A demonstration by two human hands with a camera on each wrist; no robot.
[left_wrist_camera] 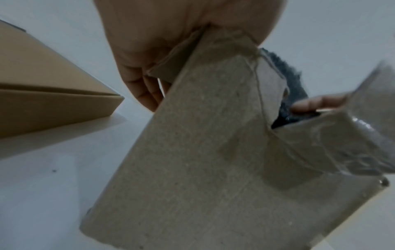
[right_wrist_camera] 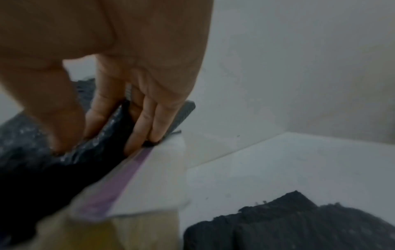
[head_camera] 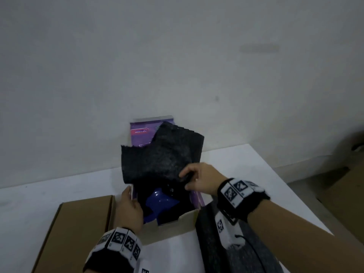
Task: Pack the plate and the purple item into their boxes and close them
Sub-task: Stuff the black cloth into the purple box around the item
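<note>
From the head view, a purple item (head_camera: 157, 203) sits inside an open purple box (head_camera: 199, 200) on a white counter (head_camera: 275, 174); the right hand (head_camera: 201, 179) pinches a black foam sheet (head_camera: 163, 154) above it, likely as padding. A closed brown box (head_camera: 78, 223) lies left. The left wrist view shows the left hand (left_wrist_camera: 149, 59) gripping the box's wall, steadying it. The right wrist view shows fingers (right_wrist_camera: 136, 128) clamped on foam.

A bare, dim packing spot rather than a furnished room; a plain white wall (head_camera: 177, 56) rises beyond the hands and a white table (head_camera: 29, 203) lies under them. More cardboard cartons (head_camera: 346, 194) sit on the floor, off past the right hand.
</note>
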